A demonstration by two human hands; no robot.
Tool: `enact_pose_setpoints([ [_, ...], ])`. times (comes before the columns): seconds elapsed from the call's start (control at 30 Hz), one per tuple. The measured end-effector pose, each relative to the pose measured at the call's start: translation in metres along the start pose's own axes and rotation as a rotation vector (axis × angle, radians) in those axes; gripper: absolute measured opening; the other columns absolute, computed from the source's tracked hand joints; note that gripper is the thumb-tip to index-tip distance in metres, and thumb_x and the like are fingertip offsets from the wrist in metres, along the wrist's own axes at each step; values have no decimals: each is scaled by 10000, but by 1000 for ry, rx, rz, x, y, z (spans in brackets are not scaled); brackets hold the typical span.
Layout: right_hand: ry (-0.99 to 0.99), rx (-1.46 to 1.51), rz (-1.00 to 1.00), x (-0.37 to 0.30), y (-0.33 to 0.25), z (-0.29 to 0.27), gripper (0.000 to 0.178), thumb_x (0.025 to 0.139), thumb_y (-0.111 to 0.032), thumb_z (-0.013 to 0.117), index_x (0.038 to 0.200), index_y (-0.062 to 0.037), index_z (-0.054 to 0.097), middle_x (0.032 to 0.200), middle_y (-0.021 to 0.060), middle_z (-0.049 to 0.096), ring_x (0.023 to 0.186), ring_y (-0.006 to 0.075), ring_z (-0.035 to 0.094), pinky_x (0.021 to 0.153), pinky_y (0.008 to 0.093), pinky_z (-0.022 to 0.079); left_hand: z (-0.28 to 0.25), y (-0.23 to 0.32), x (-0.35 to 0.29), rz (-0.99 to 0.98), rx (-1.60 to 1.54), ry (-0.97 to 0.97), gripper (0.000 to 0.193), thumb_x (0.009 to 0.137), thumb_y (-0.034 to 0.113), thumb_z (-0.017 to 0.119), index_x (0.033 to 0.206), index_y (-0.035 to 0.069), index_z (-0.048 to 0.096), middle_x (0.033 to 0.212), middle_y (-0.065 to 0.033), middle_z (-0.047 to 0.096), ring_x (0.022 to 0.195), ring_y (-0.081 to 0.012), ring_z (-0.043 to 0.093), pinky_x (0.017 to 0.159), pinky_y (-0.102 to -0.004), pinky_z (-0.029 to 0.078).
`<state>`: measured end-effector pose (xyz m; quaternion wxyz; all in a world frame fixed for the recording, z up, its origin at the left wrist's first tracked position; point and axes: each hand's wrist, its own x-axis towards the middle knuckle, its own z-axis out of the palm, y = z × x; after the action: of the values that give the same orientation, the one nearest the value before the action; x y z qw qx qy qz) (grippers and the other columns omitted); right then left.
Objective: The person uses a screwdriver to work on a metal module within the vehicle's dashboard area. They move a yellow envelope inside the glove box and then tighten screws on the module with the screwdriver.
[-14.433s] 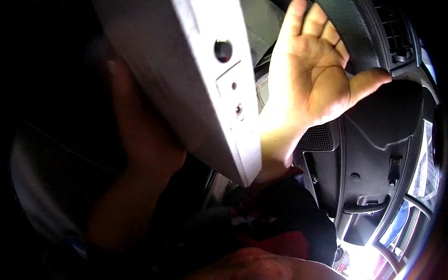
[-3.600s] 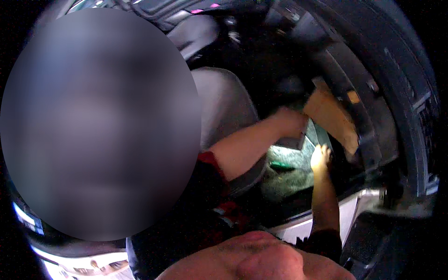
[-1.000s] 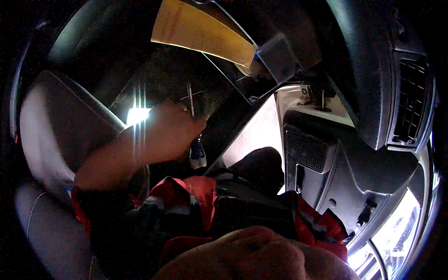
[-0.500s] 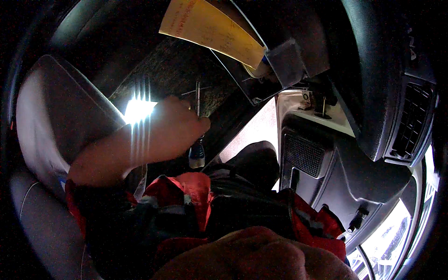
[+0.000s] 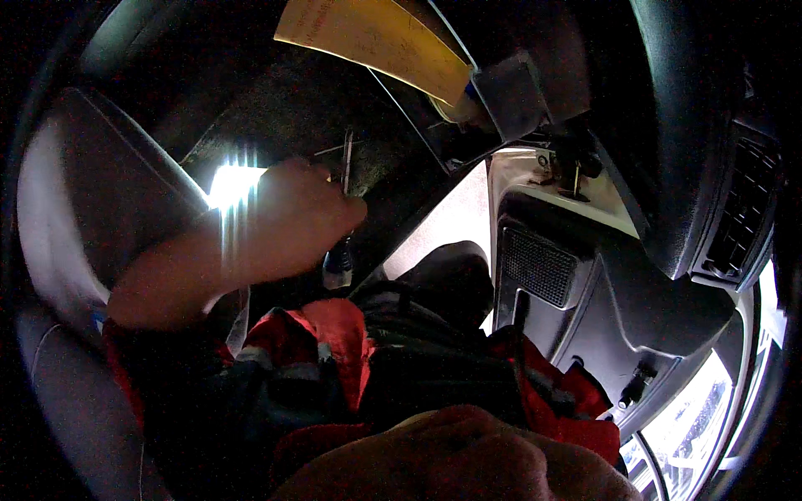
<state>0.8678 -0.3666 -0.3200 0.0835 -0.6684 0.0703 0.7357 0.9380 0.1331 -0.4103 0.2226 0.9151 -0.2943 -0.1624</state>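
My left hand (image 5: 309, 204) reaches in from the left over the dark floor beside a seat. Its fingers are curled closed, and what they hold, if anything, is hidden. A bright white light (image 5: 236, 185) glares just beyond the wrist, between the hand and the seat. A thin metal shaft (image 5: 348, 159) shows past the fingers, and a dark handle with a pale end (image 5: 337, 265) shows on the near side; they look like one screwdriver-like tool. Whether it is gripped or lies beneath the hand, I cannot tell. My right hand is not in view.
A seat side (image 5: 100, 192) rises at the left. A yellow paper (image 5: 376, 50) sticks out above a dark panel (image 5: 510, 100). On the right are a door with a speaker grille (image 5: 539, 265) and an air vent (image 5: 743, 204). My dark knee (image 5: 455, 267) stands before the door opening.
The whole view has shifted slightly, so things sit a little further left and up. My left hand keeps its closed pose beside the light and the tool.
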Motion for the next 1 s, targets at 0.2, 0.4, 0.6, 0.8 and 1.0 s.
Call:
enact_pose_setpoints([
  [0.2, -13, -11, 3, 4, -5, 4, 296, 947, -293, 570, 1016, -11, 628, 855, 102, 651, 850, 211, 634, 762, 364, 504, 2, 0, -3, 17, 34, 56, 81, 782, 153, 607, 824, 91, 637, 732, -120, 670, 771, -302, 682, 716, -433, 520],
  [0.4, -23, -24, 16, 1, -8, 6, 295, 948, -290, 568, 1012, -9, 625, 849, 104, 648, 846, 212, 633, 756, 363, 504, 7, -2, -4, 33, 38, 84, 72, 796, 165, 600, 809, 100, 628, 718, -105, 662, 760, -284, 682, 704, -424, 517],
  [0.6, -33, -48, 13, 2, -11, 0, 294, 948, -288, 565, 1007, -6, 623, 843, 105, 644, 842, 213, 633, 751, 362, 504, 11, -2, -5, 47, 37, 162, 71, 787, 160, 607, 791, 92, 628, 718, -110, 662, 745, -288, 682, 698, -423, 524],
  [0.8, -31, -81, -18, 9, -16, 1, 293, 949, -286, 562, 1003, -4, 620, 838, 106, 641, 839, 213, 632, 746, 361, 504, 6, -4, -2, 8, 19, 47, 92, 781, 133, 604, 818, 58, 643, 743, -142, 672, 796, -315, 695, 711, -464, 541],
  [1.0, -10, -100, -61, 17, -20, 4, 292, 950, -283, 560, 999, -1, 617, 832, 107, 638, 835, 214, 631, 740, 360, 503, -1, -10, -1, 35, 28, -29, 133, 756, 117, 633, 867, 45, 637, 767, -170, 673, 792, -342, 690, 692, -479, 547],
])
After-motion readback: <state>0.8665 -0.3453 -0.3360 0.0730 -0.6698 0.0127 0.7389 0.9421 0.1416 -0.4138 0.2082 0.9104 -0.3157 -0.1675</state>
